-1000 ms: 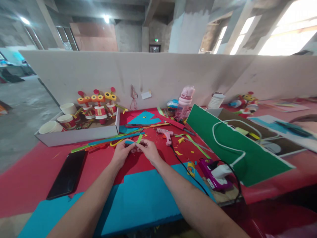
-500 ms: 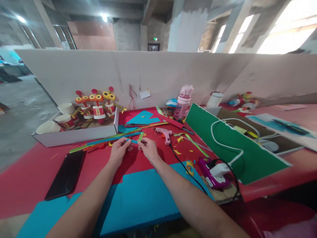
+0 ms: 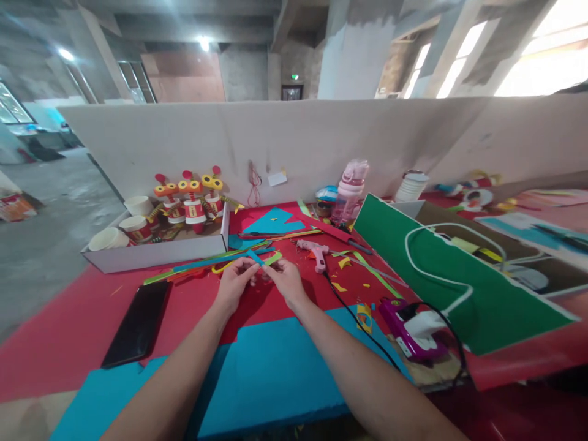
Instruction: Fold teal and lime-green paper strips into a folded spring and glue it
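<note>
Low over the red tabletop, my left hand (image 3: 235, 283) and my right hand (image 3: 286, 283) are close together, fingers pinched. Between them are a blue paper strip (image 3: 255, 256) and a light green paper strip (image 3: 274, 258), crossing at an angle near the fingertips. The left fingers grip the blue strip. My right fingers pinch where the two strips meet; the exact fold there is partly hidden. Just beyond the hands lie more coloured paper strips (image 3: 184, 267). A pink glue gun (image 3: 318, 253) rests to the right of my right hand.
Paper-cup figures (image 3: 195, 211) stand in a white box (image 3: 160, 256) at back left. A black phone (image 3: 136, 324) lies left. Blue sheets (image 3: 271, 367) are in front. At right are a purple power strip (image 3: 408, 331), a green panel (image 3: 441, 288) and a pink bottle (image 3: 350, 190).
The blue strip has turned from nearly level to slanting, and the green strip now points out to the right. The view has shifted slightly. Both hands still hold the strips.
</note>
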Demonstrator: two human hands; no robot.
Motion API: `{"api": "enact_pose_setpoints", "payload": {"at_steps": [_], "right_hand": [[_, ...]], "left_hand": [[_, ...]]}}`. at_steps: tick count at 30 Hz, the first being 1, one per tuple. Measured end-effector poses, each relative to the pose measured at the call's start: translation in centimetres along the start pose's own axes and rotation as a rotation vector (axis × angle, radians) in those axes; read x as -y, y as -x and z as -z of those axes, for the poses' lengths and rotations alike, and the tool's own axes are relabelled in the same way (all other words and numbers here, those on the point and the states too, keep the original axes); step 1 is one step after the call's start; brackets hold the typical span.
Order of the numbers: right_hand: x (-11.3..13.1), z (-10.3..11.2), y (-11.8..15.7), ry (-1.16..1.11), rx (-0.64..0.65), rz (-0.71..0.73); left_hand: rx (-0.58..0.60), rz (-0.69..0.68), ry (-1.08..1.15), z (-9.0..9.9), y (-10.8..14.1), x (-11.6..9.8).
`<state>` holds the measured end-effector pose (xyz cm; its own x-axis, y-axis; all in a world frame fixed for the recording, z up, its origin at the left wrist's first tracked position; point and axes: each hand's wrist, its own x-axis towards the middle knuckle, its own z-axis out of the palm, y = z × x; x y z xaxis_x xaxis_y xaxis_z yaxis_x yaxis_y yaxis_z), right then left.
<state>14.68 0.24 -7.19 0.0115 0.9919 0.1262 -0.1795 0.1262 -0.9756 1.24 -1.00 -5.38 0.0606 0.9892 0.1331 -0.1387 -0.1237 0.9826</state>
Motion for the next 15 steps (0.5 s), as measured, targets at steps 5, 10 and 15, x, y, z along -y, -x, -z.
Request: {"api": "enact_pose_setpoints", "payload": {"at_steps": [5,10,15], "right_hand": [[-0.43,0.04,-0.01,0.029,0.103,0.067],[-0.04,-0.06,0.16,-0.030,0.134,0.018],[-0.06,-0.04,0.13,-0.046,0.105,-0.017]], "left_hand": [[-0.024,-0.054,-0.029,0.41,-0.23,0.67],[-0.031,-0.052,0.045,0.44,-0.29,1.01],[-0.023,-0.021,0.066,0.22,-0.26,0.71]]}}
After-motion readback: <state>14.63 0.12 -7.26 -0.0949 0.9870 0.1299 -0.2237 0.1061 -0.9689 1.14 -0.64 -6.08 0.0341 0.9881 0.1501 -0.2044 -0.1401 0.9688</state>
